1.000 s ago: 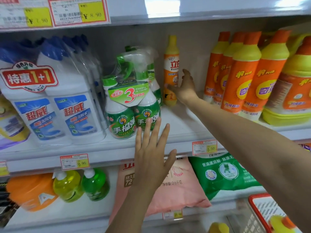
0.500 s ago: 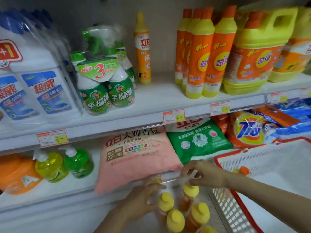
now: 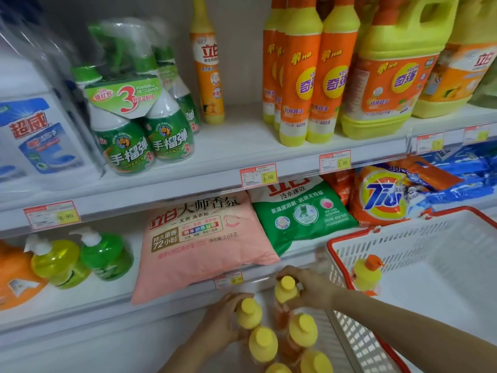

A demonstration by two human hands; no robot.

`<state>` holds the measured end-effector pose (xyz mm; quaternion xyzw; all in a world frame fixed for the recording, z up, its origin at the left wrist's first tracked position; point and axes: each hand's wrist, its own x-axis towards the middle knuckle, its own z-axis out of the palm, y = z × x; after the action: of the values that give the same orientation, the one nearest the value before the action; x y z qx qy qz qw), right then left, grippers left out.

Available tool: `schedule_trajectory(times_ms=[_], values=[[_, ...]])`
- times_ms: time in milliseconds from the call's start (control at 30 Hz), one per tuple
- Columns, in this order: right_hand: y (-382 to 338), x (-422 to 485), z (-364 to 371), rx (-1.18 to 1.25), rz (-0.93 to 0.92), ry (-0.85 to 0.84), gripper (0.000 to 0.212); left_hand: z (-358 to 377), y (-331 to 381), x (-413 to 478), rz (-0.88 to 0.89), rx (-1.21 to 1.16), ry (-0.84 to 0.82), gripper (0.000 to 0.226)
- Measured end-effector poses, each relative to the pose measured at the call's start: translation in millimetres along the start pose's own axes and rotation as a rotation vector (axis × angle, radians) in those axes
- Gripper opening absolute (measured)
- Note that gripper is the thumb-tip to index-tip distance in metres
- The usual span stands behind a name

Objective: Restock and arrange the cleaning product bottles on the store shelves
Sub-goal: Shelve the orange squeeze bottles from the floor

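1. Six yellow caps show in a tight cluster of yellow-capped bottles (image 3: pixel 302 329), just below the front edge of the pink detergent bag (image 3: pixel 204 243). What they stand on I cannot tell.
2. Change: a second ago the right hand (image 3: pixel 309 289) was up at the lone tall bottle (image 3: pixel 207 68) on the shelf (image 3: pixel 236 146) above the pink bag. The left hand (image 3: pixel 220 321) hovered flat before the green spray pack (image 3: pixel 134 125), up and left of the bag. Both hands are now down at the cluster.
3. Fingers, left: curled round the shoulder of the cluster's left bottle (image 3: pixel 248 313), gripping it. Fingers, right: curled round the neck of the rear bottle (image 3: pixel 286 289), the one nearest the bag. Neither bottle looks lifted clear of its neighbours.
4. Reading: the check of the shelf gap is over and pick-up of fresh stock has begun. The open run of shelf beside the lone tall bottle, above the bag, is the likely destination.
5. Orientation: every bottle in the cluster stands upright, long axis vertical, cap up toward the camera, so seen nearly end-on. Label direction is not readable from here.
6. The lone tall bottle is upright too, label facing the aisle, which gives a facing to match.
7. The red-rimmed basket (image 3: pixel 333 246), right of the bag, holds one orange-capped bottle (image 3: pixel 367 273).
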<state>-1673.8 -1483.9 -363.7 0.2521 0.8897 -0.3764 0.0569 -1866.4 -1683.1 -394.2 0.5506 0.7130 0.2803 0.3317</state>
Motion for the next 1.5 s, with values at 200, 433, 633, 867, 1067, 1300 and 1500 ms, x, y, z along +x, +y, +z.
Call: schedule_trajectory(times_ms=[200,433,633,867,1067,1300,1500], values=[[3.5,-8.6,-2.9,0.043,0.020,0.100,0.056,1.0,6.2,-1.4,-0.018,-0.125,0.149,0.064],[-70.7,-45.9,-75.8,0.153,-0.116,0.418,0.051,-60.3,78.2,-18.2,0.082,-0.188,0.377,0.062],[-166.8,-89.7,-169.9,0.234,-0.325,0.585,0.035,-144.7,180.3,-33.9,0.269,-0.176,0.672,0.050],[-235.0,-88.5,-234.6,0.154,-0.519,0.872,0.035,-217.0,252.5,-30.5,0.431,-0.003,0.938,0.056],[-251.0,-44.2,-248.4,0.094,-0.500,0.982,0.054,-242.9,265.9,0.9,0.433,0.041,1.042,0.077],[-255.5,5.8,-269.6,-0.004,-0.325,0.982,0.042,-260.1,265.2,43.5,0.316,0.148,1.062,0.061],[-263.6,45.3,-285.8,0.018,-0.205,0.985,0.064,-276.5,259.0,82.5,0.248,0.153,1.038,0.052]])
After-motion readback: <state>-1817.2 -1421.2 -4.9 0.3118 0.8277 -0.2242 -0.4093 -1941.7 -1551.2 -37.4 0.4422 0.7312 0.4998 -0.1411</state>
